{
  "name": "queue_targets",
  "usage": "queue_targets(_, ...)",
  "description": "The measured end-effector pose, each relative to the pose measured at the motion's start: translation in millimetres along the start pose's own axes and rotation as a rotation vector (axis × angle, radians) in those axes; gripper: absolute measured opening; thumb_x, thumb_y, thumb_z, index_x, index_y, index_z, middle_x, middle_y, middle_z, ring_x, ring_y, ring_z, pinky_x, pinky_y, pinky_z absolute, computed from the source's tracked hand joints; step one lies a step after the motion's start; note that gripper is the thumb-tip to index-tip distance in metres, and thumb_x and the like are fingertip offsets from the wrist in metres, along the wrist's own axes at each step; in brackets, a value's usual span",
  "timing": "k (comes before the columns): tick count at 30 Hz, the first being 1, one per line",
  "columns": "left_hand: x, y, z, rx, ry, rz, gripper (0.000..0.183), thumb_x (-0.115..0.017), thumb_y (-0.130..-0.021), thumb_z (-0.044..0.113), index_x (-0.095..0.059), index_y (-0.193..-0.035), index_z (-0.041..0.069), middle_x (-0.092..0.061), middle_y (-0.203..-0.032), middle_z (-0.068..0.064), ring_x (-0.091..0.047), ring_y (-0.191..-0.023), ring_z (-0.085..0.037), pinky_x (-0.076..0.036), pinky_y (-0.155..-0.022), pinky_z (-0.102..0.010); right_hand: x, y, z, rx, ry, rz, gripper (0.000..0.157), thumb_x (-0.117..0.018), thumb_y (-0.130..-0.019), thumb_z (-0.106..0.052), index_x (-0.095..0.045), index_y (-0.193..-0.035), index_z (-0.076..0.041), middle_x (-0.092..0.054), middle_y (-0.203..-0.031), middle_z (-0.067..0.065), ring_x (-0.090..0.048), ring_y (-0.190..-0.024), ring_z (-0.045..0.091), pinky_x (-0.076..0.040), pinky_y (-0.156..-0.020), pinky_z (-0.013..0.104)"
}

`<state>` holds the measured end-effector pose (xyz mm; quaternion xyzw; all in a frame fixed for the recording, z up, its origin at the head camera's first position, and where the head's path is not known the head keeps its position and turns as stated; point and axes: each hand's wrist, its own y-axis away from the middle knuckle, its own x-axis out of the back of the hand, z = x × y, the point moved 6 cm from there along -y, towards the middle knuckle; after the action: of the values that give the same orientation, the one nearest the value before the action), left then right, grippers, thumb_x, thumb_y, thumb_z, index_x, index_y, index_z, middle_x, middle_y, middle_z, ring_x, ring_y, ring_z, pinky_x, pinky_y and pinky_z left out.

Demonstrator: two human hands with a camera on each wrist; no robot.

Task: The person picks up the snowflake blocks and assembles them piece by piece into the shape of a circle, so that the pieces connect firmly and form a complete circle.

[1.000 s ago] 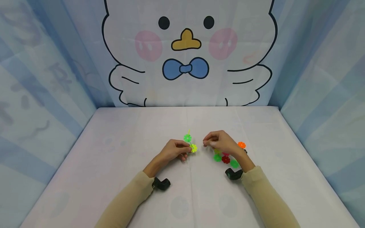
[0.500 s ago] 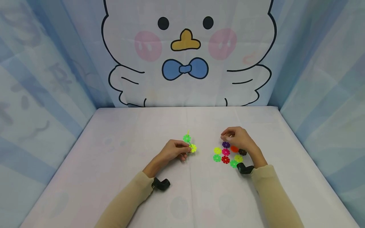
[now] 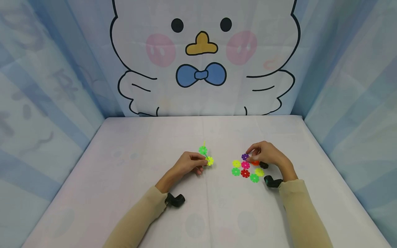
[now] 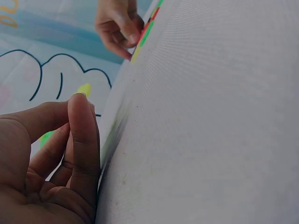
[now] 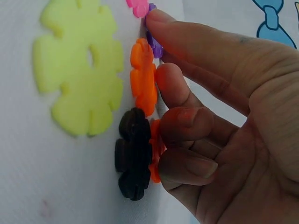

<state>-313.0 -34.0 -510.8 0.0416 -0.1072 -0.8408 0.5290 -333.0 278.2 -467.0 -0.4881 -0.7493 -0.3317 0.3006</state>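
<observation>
1. By the left hand, a lemon-yellow flower-shaped piece is pinched between thumb and forefinger, the tips closed together and the other fingers loosely bent.
2. To this piece a bright green piece is joined on its far side, topped by a thin yellow part seen nearly edge-on.
3. By the right hand, a purple piece is taken at its edges between thumb and forefinger, slightly parted by it; the remaining fingers are curled in. How firmly it is gripped cannot be told.
4. The purple piece is placed at the far edge of a loose group on the white tabletop, with a pink piece and then a red piece set nearer the person.
5. Beneath the right hand, an orange piece and a black piece are seen close together.
6. Beige sleeves are worn on both arms, and a cartoon backdrop is hung behind the table.
</observation>
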Motion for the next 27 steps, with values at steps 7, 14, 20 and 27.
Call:
queue_targets(7, -0.3, -0.6, 0.1, 0.002, 0.003, -0.001, 0.026, -0.077, -0.097, 0.011, -0.075, -0.117, -0.004, -0.078, -0.091, -0.006, -0.069, -0.068, -0.011, -0.061, -0.062, -0.024, -0.8, -2.7, 0.1, -0.003, -0.003, 0.009, 0.032, -0.085, -0.091, -0.022, -0.077, -0.114, -0.003, -0.066, -0.084, 0.004, -0.057, -0.081, 0.019, -0.05, -0.074, 0.03)
queue_targets(14, -0.6, 1.0, 0.2, -0.002, 0.003, -0.006, 0.025, -0.076, -0.097, 0.011, -0.074, -0.117, -0.005, -0.077, -0.091, -0.006, -0.069, -0.068, -0.011, -0.06, -0.062, -0.024, -3.0, -2.8, -1.6, -0.015, -0.025, 0.003, 0.028, -0.084, -0.091, -0.018, -0.074, -0.112, -0.002, -0.065, -0.091, 0.007, -0.057, -0.086, 0.021, -0.051, -0.075, 0.029)
queue_targets(20, -0.9, 1.7, 1.4, -0.009, 0.002, -0.007, 0.025, -0.076, -0.097, 0.01, -0.074, -0.117, -0.006, -0.077, -0.09, -0.005, -0.068, -0.068, -0.011, -0.06, -0.062, -0.024, -1.8, -1.9, -2.9, -0.016, -0.013, 0.033, 0.028, -0.085, -0.089, -0.02, -0.073, -0.109, -0.006, -0.069, -0.103, 0.012, -0.059, -0.092, 0.024, -0.052, -0.076, 0.028)
queue_targets(27, -0.3, 1.0, 1.2, -0.01, 0.008, -0.007, 0.026, -0.076, -0.098, 0.01, -0.074, -0.118, -0.007, -0.077, -0.088, -0.004, -0.068, -0.066, -0.011, -0.06, -0.061, -0.023, -0.7, -1.1, -3.5, -0.03, -0.036, 0.043, 0.022, -0.081, -0.093, -0.017, -0.072, -0.11, -0.006, -0.071, -0.107, 0.012, -0.063, -0.096, 0.024, -0.056, -0.083, 0.03)
